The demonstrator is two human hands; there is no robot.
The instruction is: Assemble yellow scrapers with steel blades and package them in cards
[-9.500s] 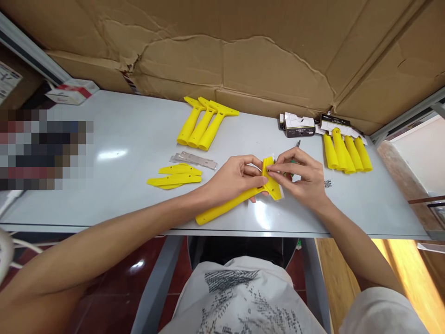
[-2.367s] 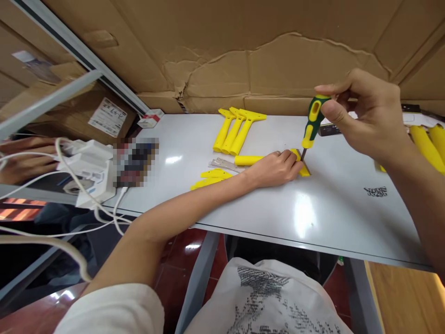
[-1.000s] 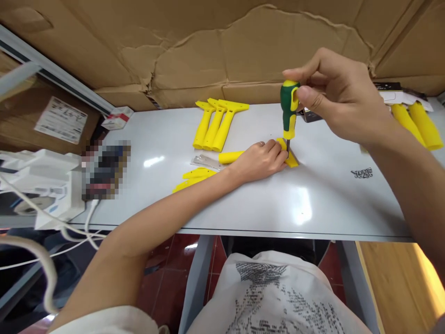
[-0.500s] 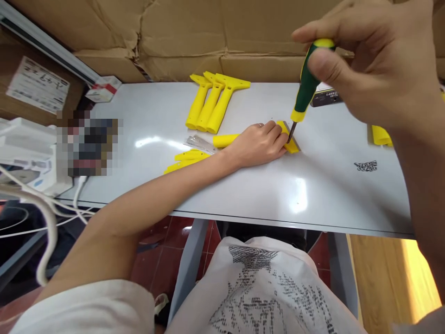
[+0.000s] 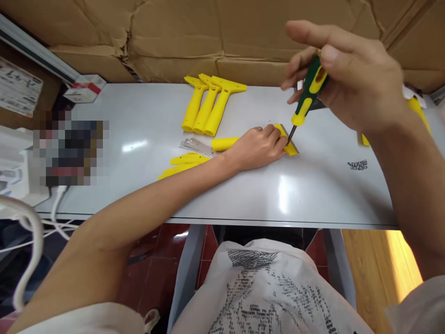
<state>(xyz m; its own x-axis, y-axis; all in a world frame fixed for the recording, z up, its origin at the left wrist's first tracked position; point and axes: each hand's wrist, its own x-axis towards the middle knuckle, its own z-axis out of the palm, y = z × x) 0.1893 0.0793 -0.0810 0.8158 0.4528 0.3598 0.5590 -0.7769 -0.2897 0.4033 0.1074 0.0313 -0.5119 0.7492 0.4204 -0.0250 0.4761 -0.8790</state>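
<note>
My left hand (image 5: 260,144) is closed over a yellow scraper (image 5: 224,143) and presses it on the white table; its handle points left and its wide head shows past my fingers. A green-and-yellow screwdriver (image 5: 308,93) leans with its tip on that head, close to my fingertips. Around its upper handle is my right hand (image 5: 358,74), thumb against the side, index finger stretched out and the other fingers loosely curled behind. Thin metal blades (image 5: 197,146) and flat yellow plates (image 5: 187,159) lie left of the held scraper, partly behind my forearm.
Three yellow scraper handles (image 5: 222,104) lie side by side near the back of the table (image 5: 243,199). Small screws (image 5: 358,164) form a pile at the right. A cardboard wall (image 5: 174,37) stands behind. At the left are a small box (image 5: 85,88) and a white cable (image 5: 31,260).
My right hand has shifted its hold on the screwdriver, with the handle rotated and the fingers more spread. My left hand stays on the scraper. The view has turned slightly.
</note>
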